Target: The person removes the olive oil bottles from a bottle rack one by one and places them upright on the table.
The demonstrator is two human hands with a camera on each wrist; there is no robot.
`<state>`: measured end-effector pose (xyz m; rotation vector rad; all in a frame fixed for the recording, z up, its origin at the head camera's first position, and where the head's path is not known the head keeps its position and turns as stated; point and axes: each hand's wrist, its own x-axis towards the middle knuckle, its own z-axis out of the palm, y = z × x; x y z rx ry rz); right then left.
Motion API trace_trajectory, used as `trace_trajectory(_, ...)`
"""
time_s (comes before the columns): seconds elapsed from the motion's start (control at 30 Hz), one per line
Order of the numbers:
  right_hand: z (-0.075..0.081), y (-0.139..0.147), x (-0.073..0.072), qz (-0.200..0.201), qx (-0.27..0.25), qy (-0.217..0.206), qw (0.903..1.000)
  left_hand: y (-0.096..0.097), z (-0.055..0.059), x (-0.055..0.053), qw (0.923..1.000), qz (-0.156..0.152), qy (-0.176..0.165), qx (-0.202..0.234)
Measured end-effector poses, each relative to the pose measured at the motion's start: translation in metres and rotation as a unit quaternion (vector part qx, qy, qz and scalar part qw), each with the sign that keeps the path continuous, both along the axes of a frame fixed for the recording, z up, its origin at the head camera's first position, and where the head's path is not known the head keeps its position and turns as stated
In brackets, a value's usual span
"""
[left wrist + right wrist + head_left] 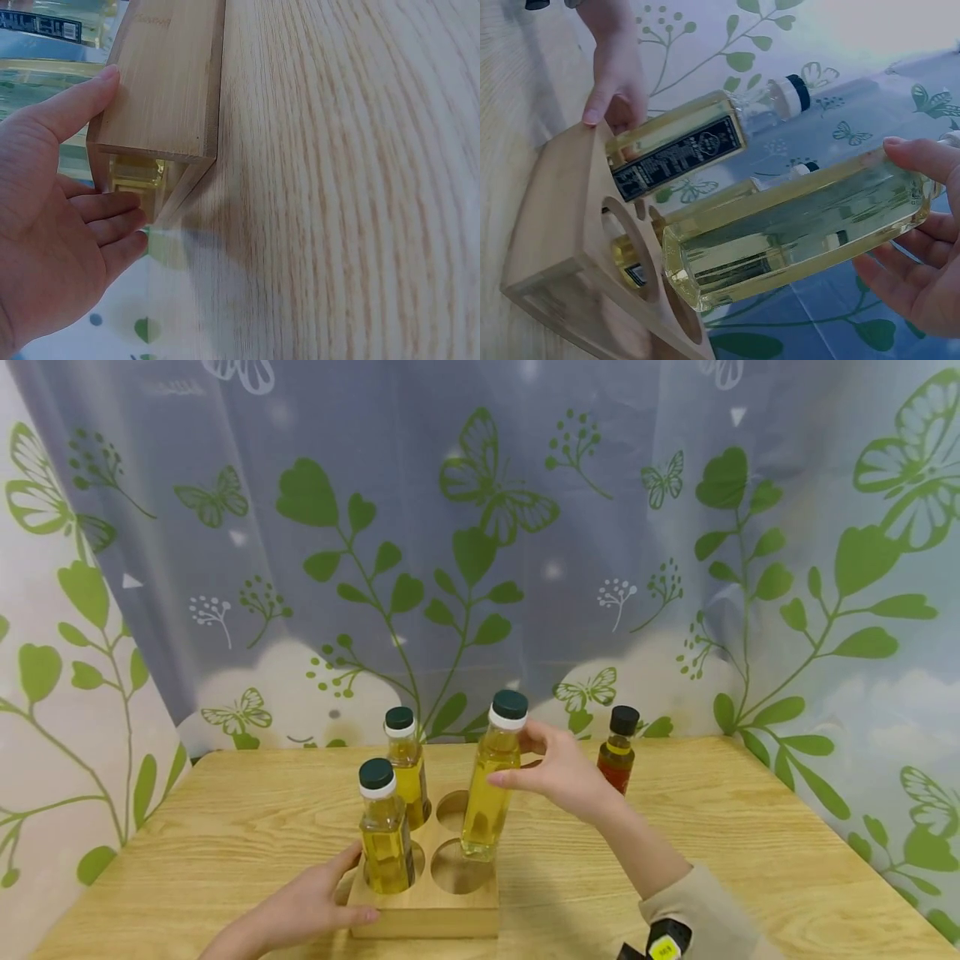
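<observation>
From my remote feed: right hand (558,772) clamps thumb and fingertips on the tall clear bottle (491,781) w/ yellow oil, just under its white collar and dark green cap. The bottle stands upright, its squared base resting at the rim of the front-right hole of the wooden holder (431,906). In the right wrist view the fingers (911,154) curl round its upper body; the glass looks smooth, flat-sided, w/ rounded corners.

Left hand (300,910) lies w/ fingers fairly straight against the holder's front-left corner, thumb along the top edge, not gripping. Left wrist view shows the palm beside the block (169,82), whose pale bamboo faces are smooth and sharp-edged, w/ a hollow under the top plate.

Count: 4 bottles in all. 3 hold yellow oil, w/ dark green caps: the held one, a shorter one (385,831) seated in the front-left hole, and another (406,768) in the back-left hole. The 4th (618,752) is small, filled w/ reddish-brown liquid, black cap, standing on the table apart from the holder, behind my right hand. The holder has 4 round holes in a 2x2 grid; the back-right one (452,810) is vacant.

Table (750,843) is light wood w/ strong grain. Behind hangs a blue-grey curtain (480,527) printed w/ green leaves and butterflies.
</observation>
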<state>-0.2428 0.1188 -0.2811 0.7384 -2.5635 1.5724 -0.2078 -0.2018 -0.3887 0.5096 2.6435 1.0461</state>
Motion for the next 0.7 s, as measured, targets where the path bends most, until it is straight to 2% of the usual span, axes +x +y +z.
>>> trace_trajectory(0.27, 0.005, 0.026, -0.001, -0.044, 0.02, 0.01, 0.9988, 0.0, 0.0, -0.003, 0.9994, 0.014, -0.03, -0.004)
trace_trajectory(0.47, -0.002, 0.047, 0.0, -0.056, 0.032, 0.017, 0.9977, 0.0, -0.001, -0.005, 0.9989, 0.024, -0.038, -0.013)
trace_trajectory(0.7, -0.013, 0.074, 0.003, -0.077, 0.04, -0.012, 0.9962, 0.001, -0.002, -0.005, 0.9987, 0.029, -0.041, -0.011)
